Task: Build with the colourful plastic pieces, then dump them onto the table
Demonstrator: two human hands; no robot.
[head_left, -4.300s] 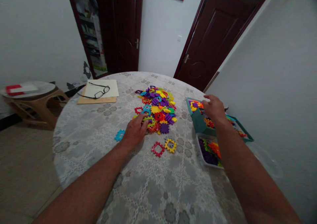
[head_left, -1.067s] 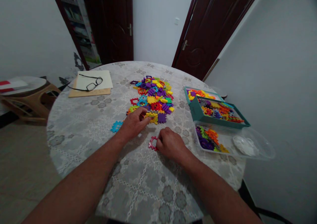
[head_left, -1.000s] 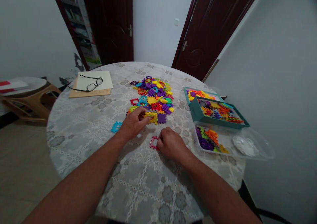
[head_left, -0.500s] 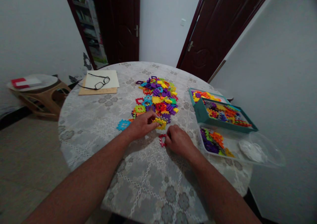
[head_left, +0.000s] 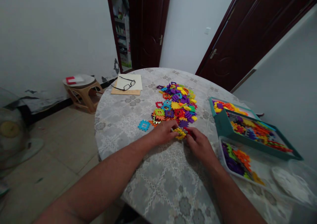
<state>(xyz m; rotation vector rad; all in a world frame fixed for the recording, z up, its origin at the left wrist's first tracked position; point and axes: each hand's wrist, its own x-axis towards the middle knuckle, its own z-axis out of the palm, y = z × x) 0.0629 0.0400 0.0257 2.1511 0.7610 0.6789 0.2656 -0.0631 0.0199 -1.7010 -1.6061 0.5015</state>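
My left hand (head_left: 165, 132) is closed on a yellow notched plastic building piece (head_left: 180, 133) near the front of the pile. My right hand (head_left: 198, 142) pinches a red building piece (head_left: 187, 130), held against the right side of the yellow one. My fingers cover much of the red piece, so I cannot tell whether the two are joined. Just beyond my hands spreads a pile of mixed interlocking pieces (head_left: 175, 105) in purple, yellow, red, blue and green. A blue square piece (head_left: 144, 125) lies flat to the left of the pile.
On the right stand a teal box (head_left: 223, 125) and a clear plastic tub (head_left: 224, 161), both holding more pieces. The box's lid (head_left: 212, 106) sits behind with others. Glasses (head_left: 127, 86) rest on paper (head_left: 137, 81) at the back left. A stool (head_left: 85, 93) stands beyond the table (head_left: 119, 118).
My right hand has picked up the red piece from the tablecloth and brought it against the yellow piece in my left hand. The view has turned left.
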